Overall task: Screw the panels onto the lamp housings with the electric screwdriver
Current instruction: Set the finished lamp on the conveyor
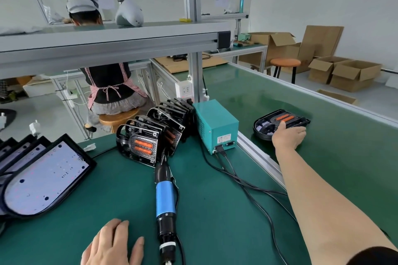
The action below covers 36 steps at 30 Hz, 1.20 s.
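Note:
My right hand (288, 135) reaches out over the conveyor belt and grips the near edge of a black lamp housing (280, 121) with two orange strips. My left hand (112, 243) lies flat on the green mat at the bottom, holding nothing. Just right of it, the electric screwdriver (164, 200) with a blue body lies on the mat, tip pointing away. A row of black lamp housings (155, 133) stands on edge behind the screwdriver. At the left lies a stack of black panels with white LED boards (43, 178).
A teal power supply box (215, 125) stands by the aluminium rail, its black cables (247, 187) trailing across the mat under my right arm. Another person sits on a stool beyond the bench with their back to me. Cardboard boxes (344, 73) stand at the far right.

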### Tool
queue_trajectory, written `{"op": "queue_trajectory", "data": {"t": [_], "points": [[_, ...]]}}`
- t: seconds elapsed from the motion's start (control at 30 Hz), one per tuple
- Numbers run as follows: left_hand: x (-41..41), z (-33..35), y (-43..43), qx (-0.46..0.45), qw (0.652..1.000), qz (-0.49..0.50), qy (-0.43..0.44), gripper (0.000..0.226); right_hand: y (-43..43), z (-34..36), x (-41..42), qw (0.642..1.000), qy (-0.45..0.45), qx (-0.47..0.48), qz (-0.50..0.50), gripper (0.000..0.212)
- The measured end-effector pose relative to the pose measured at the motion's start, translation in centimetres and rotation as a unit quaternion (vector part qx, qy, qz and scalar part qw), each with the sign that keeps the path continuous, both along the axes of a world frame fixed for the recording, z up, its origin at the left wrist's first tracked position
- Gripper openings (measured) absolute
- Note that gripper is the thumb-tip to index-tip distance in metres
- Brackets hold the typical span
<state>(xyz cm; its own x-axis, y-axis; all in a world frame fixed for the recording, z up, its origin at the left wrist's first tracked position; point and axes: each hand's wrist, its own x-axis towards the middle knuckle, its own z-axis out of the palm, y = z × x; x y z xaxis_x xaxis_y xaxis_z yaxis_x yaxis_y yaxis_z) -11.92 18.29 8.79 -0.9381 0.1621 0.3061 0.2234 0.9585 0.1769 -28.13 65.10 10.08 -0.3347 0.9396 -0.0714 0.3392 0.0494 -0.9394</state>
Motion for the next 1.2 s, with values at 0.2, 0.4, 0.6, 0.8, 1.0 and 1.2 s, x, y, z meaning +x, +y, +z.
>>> {"op": "queue_trajectory", "data": {"t": [0.2,0.4,0.6,0.8,1.0,1.2], "points": [[0.2,-0.2,-0.1,0.023,1.0,-0.005,0.005,0.098,-1.0,0.5,0.9,0.998,-0.057,0.015,-0.001,0.077],[1.2,-0.1,0.0,-0.019,0.999,-0.002,-0.037,0.06,-4.1,2.8,2.7,0.997,0.026,0.072,-0.025,0.074],[0.5,-0.4,0.3,0.0,0.999,0.033,0.014,0.056,-12.9,6.2,3.4,0.961,0.168,0.21,0.067,0.062],[0.0,-0.3,-0.1,0.019,0.998,0.04,0.04,0.035,-23.1,7.1,2.5,0.903,0.229,0.234,0.278,0.043],[-0.3,-0.7,-0.1,0.025,0.999,0.02,0.042,0.051,-29.8,4.7,0.3,0.876,0.015,0.27,0.401,0.038],[-0.2,-0.6,-0.2,0.015,0.999,0.018,0.033,0.05,-31.7,3.2,-1.3,0.893,-0.065,0.259,0.361,0.051]]}}
